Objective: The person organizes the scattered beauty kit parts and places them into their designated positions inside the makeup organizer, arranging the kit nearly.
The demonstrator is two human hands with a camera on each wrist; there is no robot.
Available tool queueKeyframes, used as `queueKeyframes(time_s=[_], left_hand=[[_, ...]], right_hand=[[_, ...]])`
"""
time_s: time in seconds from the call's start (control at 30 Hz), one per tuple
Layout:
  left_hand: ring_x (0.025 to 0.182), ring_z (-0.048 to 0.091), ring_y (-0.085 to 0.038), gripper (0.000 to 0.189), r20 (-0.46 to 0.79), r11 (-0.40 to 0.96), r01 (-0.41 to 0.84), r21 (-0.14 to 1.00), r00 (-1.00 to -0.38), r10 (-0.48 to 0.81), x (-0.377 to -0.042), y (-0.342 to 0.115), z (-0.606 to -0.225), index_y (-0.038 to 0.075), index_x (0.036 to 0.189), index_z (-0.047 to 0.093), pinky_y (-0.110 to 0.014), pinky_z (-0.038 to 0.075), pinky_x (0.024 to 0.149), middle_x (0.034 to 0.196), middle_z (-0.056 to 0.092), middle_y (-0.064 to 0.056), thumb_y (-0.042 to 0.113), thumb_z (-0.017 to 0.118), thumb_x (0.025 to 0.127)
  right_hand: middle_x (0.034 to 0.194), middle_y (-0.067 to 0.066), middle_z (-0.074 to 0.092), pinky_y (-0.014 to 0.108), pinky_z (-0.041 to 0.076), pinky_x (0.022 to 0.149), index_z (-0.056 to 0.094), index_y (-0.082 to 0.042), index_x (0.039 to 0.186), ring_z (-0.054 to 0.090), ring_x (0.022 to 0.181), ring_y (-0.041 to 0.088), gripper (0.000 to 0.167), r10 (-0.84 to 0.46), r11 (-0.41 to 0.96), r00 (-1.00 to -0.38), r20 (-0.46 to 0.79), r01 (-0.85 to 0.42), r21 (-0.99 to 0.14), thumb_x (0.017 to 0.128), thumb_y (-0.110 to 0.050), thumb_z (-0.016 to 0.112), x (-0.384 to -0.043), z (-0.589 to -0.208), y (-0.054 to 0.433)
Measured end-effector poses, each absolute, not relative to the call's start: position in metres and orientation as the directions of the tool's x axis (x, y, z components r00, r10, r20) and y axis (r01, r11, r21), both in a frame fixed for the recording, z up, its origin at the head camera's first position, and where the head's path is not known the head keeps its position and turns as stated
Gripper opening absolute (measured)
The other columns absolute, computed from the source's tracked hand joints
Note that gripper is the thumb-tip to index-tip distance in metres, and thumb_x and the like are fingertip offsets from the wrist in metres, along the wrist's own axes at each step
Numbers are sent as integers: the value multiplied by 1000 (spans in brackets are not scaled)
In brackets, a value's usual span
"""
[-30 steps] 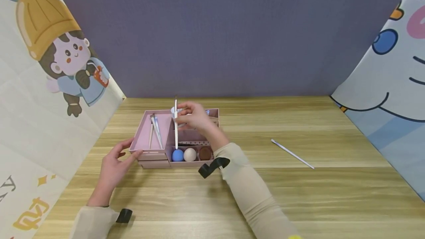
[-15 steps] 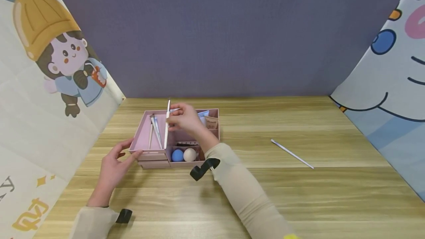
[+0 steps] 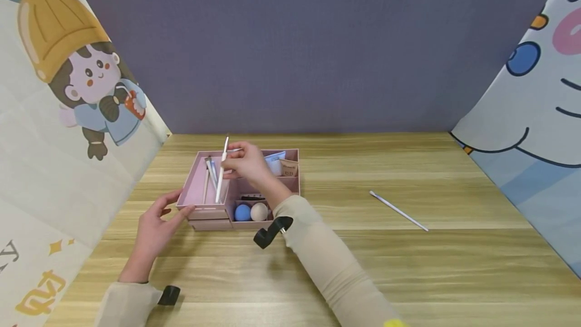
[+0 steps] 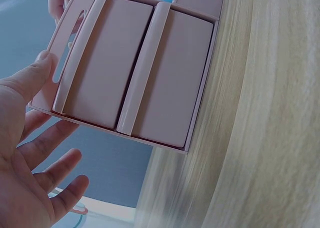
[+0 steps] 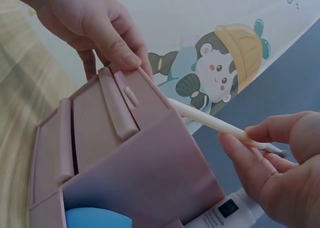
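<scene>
My right hand (image 3: 247, 165) pinches a white makeup brush (image 3: 221, 178) between thumb and fingers. The brush stands steeply, bristles up, with its handle end low over the left tray of a pink makeup organizer (image 3: 210, 214). In that tray lie several makeup brushes (image 3: 212, 178). My left hand (image 3: 156, 226) grips the organizer's front left corner, thumb on the front panel (image 4: 44, 95) and fingers at the side; its other fingers spread loosely in the left wrist view. In the right wrist view, the tray wall hides the handle end of the held brush (image 5: 205, 118).
The organizer's right compartments hold a blue makeup sponge (image 3: 242, 212), a beige sponge (image 3: 259, 212), a light blue tube (image 3: 275, 158) and a brown packet (image 3: 289, 167). A thin pale stick (image 3: 399, 211) lies on the wooden table (image 3: 363, 266) to the right.
My right hand has moved left with the brush, from over the right compartments to over the left tray, and the brush now leans. The left hand has stayed put.
</scene>
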State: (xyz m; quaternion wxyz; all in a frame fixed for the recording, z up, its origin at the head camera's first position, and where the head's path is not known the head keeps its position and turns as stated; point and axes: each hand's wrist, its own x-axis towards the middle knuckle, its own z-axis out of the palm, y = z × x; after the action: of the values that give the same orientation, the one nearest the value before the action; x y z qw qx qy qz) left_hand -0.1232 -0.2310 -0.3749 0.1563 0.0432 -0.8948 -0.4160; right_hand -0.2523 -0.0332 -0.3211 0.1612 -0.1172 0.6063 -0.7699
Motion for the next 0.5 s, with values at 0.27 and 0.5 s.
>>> queueKeyframes(time_s=[0.27, 0.5], left_hand=[[118, 53, -32, 53, 244, 656, 55, 753, -948, -201, -123, -232, -375, -2, 135, 56, -34, 39, 92, 132, 59, -24, 27, 72, 94], [117, 53, -31, 51, 252, 655, 59, 753, -946, -204, -122, -231, -375, -2, 134, 57, -32, 39, 92, 131, 60, -23, 25, 72, 94]], right_hand=[[77, 6, 57, 33, 60, 62, 55, 10, 123, 61, 62, 15, 43, -351, -223, -936, -14, 98, -970, 82, 21, 64, -250, -322, -45], [79, 4, 56, 31, 60, 61, 55, 9, 124, 59, 65, 14, 45, -333, -230, -943, -6, 87, -969, 82, 21, 64, -249, -322, -54]])
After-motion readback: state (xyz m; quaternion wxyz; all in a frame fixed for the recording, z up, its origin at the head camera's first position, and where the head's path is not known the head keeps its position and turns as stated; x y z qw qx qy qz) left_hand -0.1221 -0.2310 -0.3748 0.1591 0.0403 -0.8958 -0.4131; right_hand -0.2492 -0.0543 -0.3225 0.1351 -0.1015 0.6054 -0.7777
